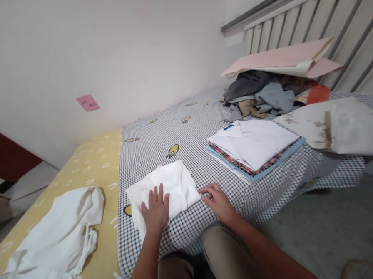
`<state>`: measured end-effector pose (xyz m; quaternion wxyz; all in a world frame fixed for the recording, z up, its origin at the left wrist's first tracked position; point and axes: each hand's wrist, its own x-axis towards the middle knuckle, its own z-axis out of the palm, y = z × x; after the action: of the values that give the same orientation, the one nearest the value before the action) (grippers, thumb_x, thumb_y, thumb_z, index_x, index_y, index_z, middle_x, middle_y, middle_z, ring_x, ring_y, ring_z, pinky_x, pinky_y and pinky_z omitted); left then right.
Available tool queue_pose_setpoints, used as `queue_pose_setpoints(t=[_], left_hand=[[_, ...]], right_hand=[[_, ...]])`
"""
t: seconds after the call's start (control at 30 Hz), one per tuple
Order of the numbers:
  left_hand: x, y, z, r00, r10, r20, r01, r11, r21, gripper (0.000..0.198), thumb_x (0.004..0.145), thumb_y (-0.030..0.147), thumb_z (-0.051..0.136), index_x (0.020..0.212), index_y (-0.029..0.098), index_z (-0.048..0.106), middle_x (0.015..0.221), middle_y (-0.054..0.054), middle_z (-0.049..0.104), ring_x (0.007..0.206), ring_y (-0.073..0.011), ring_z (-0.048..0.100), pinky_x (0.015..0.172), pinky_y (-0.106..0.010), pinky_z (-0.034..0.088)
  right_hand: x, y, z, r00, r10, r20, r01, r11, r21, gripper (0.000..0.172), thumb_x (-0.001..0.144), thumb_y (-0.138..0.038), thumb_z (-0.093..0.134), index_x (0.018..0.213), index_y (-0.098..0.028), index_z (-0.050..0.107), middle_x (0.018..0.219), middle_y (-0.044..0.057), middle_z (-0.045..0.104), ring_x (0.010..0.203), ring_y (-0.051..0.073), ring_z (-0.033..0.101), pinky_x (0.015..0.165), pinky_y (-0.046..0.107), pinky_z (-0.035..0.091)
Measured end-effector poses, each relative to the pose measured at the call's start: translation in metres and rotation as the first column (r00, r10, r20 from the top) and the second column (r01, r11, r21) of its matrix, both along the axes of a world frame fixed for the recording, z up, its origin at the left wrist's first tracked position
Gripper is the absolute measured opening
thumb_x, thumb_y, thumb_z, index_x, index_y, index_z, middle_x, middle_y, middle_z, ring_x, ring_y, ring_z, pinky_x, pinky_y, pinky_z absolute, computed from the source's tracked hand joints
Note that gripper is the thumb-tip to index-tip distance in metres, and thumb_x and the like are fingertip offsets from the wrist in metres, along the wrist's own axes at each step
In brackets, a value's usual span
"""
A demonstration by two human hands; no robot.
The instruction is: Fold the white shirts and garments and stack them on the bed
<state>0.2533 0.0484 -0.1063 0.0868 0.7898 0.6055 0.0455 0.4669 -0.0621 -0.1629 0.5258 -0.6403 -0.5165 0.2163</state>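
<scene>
A folded white cloth [171, 184] lies on the black-and-white checked bedsheet [161, 142]. My left hand [155, 210] rests flat on the cloth's near part, fingers stretched out. My right hand [217, 201] is at the cloth's right corner, fingers curled and pinching its edge. Both forearms reach in from below, over my knees.
A stack of folded shirts [253, 149] sits to the right, white one on top. A heap of unfolded clothes [260, 95] lies further back under pink card sheets [284, 59]. A crumpled white garment [59, 232] lies on the yellow sheet [91, 163] at the left.
</scene>
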Motion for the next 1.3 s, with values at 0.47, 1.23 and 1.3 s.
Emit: queue_pose_setpoints(t=[0.47,1.23,1.3], left_hand=[[0.004,-0.001,-0.004,0.997,0.055,-0.057,-0.052,0.998,0.041,0.063,0.102,0.053,0.014,0.161,0.032,0.017,0.17,-0.002,0.021,0.158,-0.0254,0.015,0.125,-0.064,0.015],[0.006,-0.009,-0.009,0.997,0.063,-0.054,-0.055,0.991,0.124,0.059,0.103,0.048,0.023,0.159,0.03,0.023,0.167,-0.002,0.027,0.156,-0.0277,0.022,0.124,-0.065,0.019],[0.007,-0.01,-0.009,0.997,0.06,-0.046,-0.053,0.99,0.133,0.058,0.103,0.047,0.024,0.159,0.03,0.024,0.167,-0.003,0.028,0.156,-0.0282,0.023,0.123,-0.065,0.02]], right_hand=[[-0.01,0.01,-0.003,0.992,-0.102,-0.077,0.108,0.991,0.08,0.008,0.083,-0.028,0.067,0.08,-0.022,0.07,0.092,0.004,0.063,0.077,0.017,0.06,0.075,0.033,0.05],[-0.011,0.028,0.012,0.991,-0.123,0.045,0.127,0.986,-0.106,0.039,0.084,-0.056,0.053,0.061,-0.024,0.053,0.072,0.002,0.057,0.072,0.02,0.054,0.07,0.033,0.044],[-0.011,0.027,0.004,0.987,-0.159,-0.023,0.158,0.987,-0.041,0.039,0.083,-0.055,0.054,0.059,-0.025,0.05,0.068,0.001,0.054,0.069,0.02,0.053,0.068,0.032,0.044]])
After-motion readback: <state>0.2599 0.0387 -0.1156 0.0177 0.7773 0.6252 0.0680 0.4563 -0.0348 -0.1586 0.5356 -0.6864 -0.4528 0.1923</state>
